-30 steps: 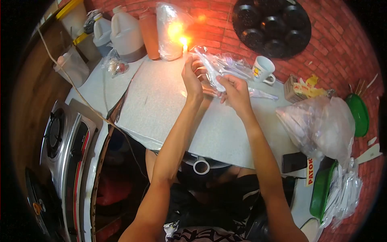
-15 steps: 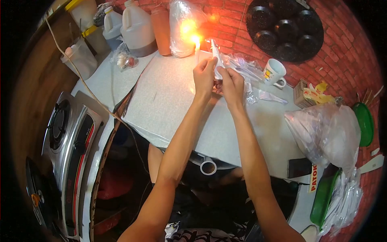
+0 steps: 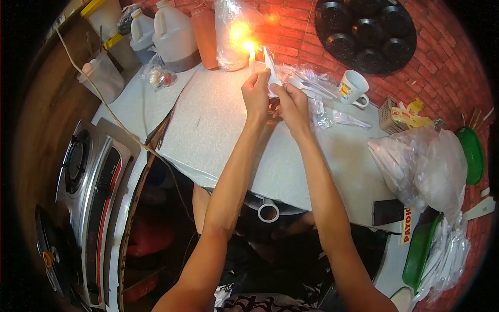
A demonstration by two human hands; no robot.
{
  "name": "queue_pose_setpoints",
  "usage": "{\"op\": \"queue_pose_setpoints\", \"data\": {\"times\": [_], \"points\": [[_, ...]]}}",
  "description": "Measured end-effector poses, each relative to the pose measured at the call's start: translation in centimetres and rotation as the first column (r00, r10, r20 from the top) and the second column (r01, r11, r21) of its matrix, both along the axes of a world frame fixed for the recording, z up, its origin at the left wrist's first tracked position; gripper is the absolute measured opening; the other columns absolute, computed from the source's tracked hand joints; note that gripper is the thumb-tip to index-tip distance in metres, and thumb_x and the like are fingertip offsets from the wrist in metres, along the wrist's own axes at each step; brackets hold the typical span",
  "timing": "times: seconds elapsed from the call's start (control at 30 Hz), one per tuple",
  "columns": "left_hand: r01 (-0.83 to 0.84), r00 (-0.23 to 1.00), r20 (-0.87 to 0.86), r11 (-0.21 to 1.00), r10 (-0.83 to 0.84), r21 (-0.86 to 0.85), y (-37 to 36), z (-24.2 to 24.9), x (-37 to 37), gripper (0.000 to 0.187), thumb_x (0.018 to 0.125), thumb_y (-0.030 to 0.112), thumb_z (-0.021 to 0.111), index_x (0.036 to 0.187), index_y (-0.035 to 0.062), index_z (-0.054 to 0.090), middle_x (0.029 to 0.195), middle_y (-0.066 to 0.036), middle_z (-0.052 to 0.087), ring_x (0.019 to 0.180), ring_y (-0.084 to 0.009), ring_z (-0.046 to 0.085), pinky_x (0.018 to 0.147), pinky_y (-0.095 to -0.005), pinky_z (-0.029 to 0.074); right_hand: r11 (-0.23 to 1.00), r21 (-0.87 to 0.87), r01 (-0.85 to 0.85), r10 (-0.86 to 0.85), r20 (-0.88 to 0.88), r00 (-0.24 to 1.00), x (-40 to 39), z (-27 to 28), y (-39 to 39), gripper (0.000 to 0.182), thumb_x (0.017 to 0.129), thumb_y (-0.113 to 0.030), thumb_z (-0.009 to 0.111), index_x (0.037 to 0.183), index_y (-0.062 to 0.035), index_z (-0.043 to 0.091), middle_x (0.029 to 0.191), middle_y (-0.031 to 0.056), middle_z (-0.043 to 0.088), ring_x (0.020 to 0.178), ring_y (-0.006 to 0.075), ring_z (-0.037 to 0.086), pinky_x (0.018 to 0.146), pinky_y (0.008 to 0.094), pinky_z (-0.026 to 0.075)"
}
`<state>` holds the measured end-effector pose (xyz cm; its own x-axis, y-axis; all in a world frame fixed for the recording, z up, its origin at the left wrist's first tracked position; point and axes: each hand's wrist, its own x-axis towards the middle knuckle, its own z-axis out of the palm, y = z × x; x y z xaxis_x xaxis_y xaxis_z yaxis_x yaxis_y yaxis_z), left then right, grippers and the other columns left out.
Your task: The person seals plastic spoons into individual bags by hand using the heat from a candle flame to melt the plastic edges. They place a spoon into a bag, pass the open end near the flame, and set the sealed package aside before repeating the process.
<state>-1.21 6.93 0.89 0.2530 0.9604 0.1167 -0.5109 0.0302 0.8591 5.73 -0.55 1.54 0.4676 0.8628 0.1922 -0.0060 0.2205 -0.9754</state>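
Observation:
A lit candle (image 3: 252, 65) stands upright near the back of the table, its flame glaring. My left hand (image 3: 257, 93) is closed just in front of it, gripping a narrow white plastic packet (image 3: 274, 83). My right hand (image 3: 292, 103) pinches the same packet lower down on its right side. The packet's pointed tip rises beside the flame, a small gap to its right. What is inside the packet I cannot make out. To the right of my hands lie white plastic utensils (image 3: 312, 86) and clear wrappers, with a small filled plastic sleeve (image 3: 351, 119) nearby.
A patterned mug (image 3: 354, 88), a small basket (image 3: 391, 117) and a large plastic bag (image 3: 423, 166) stand on the right. Jugs (image 3: 175, 39) and an orange container (image 3: 204, 39) line the back left. A gas stove (image 3: 91, 208) is at left; a cord (image 3: 114, 117) crosses nearby.
Both hands have shifted slightly left with the packet, bringing its tip a little closer to the candle flame. The view has shifted slightly too.

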Motion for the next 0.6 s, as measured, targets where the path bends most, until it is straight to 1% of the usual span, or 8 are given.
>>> {"op": "queue_pose_setpoints", "data": {"times": [0.07,0.2,0.27,0.4,0.5,0.57,0.6], "points": [[0.008,1.0,0.019,1.0,-0.008,-0.019,-0.3,0.4,-0.2,0.025,0.097,0.031,0.065,0.093,0.0061,0.069,0.078,0.003,0.058,0.063,-0.006,0.052,0.041,-0.0229,0.039,0.999,-0.034,-0.007,0.007,0.001,1.0,0.1,-0.2,0.1,0.026,0.099,-0.026,0.065,0.084,-0.0051,0.063,0.072,0.005,0.066,0.057,0.0086,0.063,0.047,0.0216,0.048],[-0.01,1.0,0.026,0.999,0.011,-0.046,-0.5,0.6,-0.1,0.024,0.097,0.03,0.064,0.093,0.0061,0.068,0.078,0.003,0.058,0.061,-0.0061,0.052,0.04,-0.0228,0.039,0.999,-0.034,-0.013,0.013,0.005,1.0,-0.1,0.1,-0.1,0.028,0.099,-0.028,0.066,0.085,-0.0047,0.063,0.072,0.0055,0.067,0.054,0.0077,0.06,0.047,0.0214,0.047],[0.001,1.0,0.017,0.999,0.0,-0.039,-0.4,0.5,-0.3,0.025,0.097,0.03,0.064,0.092,0.006,0.067,0.078,0.002,0.058,0.059,-0.0066,0.05,0.039,-0.0228,0.038,1.0,-0.009,-0.01,0.01,-0.021,1.0,-0.3,0.3,-0.2,0.032,0.097,-0.029,0.069,0.08,-0.0017,0.064,0.069,0.0069,0.067,0.054,0.0084,0.06,0.045,0.0221,0.045],[-0.028,0.999,0.021,1.0,0.028,-0.01,0.0,0.0,-0.2,0.025,0.097,0.03,0.065,0.092,0.006,0.067,0.078,0.002,0.057,0.056,-0.0067,0.049,0.037,-0.023,0.038,1.0,-0.022,-0.019,0.018,-0.04,0.999,-0.2,0.1,0.0,0.032,0.097,-0.029,0.069,0.081,-0.0017,0.064,0.07,0.0068,0.067,0.053,0.0083,0.06,0.045,0.022,0.046],[-0.036,0.999,0.023,0.999,0.035,0.009,0.0,0.1,-0.3,0.025,0.097,0.03,0.065,0.09,0.0064,0.065,0.077,0.002,0.055,0.056,-0.0065,0.048,0.037,-0.0231,0.038,0.999,-0.027,-0.022,0.021,-0.013,1.0,-0.2,0.1,0.0,0.032,0.097,-0.03,0.069,0.083,-0.0015,0.064,0.07,0.007,0.068,0.052,0.0086,0.06,0.044,0.0223,0.046],[-0.022,0.999,0.027,0.998,0.023,-0.062,-0.7,0.9,-0.5,0.024,0.097,0.03,0.065,0.088,0.0072,0.064,0.076,0.004,0.052,0.057,-0.0061,0.045,0.037,-0.0238,0.037,0.998,-0.059,-0.031,0.029,-0.023,0.999,-0.3,0.3,-0.2,0.033,0.097,-0.031,0.068,0.084,-0.0014,0.064,0.071,0.0072,0.068,0.052,0.0088,0.06,0.044,0.0228,0.046],[-0.022,0.999,0.027,0.998,0.023,-0.062,-0.7,0.8,-0.5,0.024,0.097,0.03,0.065,0.088,0.0072,0.064,0.076,0.004,0.052,0.057,-0.0061,0.045,0.037,-0.0238,0.037,0.998,-0.059,-0.031,0.029,-0.023,0.999,-0.4,0.4,-0.2,0.033,0.097,-0.031,0.068,0.084,-0.0014,0.064,0.071,0.0072,0.068,0.052,0.0088,0.06,0.044,0.0228,0.046]]}}
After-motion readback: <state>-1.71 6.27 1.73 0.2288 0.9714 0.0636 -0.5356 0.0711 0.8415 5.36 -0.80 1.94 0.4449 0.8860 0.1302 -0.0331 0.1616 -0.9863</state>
